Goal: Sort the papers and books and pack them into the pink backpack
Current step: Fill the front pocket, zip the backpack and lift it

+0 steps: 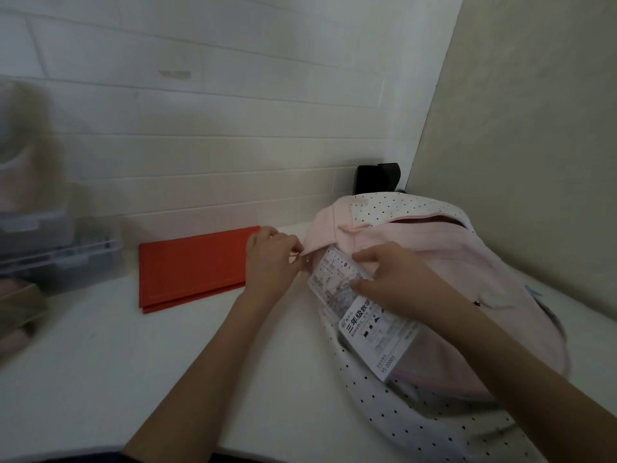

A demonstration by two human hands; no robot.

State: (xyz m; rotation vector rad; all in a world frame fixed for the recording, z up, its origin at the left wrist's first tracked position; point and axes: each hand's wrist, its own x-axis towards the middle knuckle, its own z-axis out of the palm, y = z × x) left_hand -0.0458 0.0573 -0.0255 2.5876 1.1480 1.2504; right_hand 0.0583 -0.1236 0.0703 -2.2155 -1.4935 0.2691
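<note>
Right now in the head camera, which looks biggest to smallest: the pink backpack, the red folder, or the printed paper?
1. pink backpack
2. red folder
3. printed paper, partly hidden, so unsure

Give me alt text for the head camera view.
The right hand slides a printed paper into the pink backpack while the left hand pinches the opening's edge. A red folder lies on the white table.

A white tabletop (pixel 100 355) runs up to a wall of pale tiles (pixel 207 128). At the far left edge sits a clear plastic storage bin (pixel 63 259), blurred, its contents unreadable. In the back corner, against the tiles, stands a small black object (pixel 377 178), too dark to identify.
</note>
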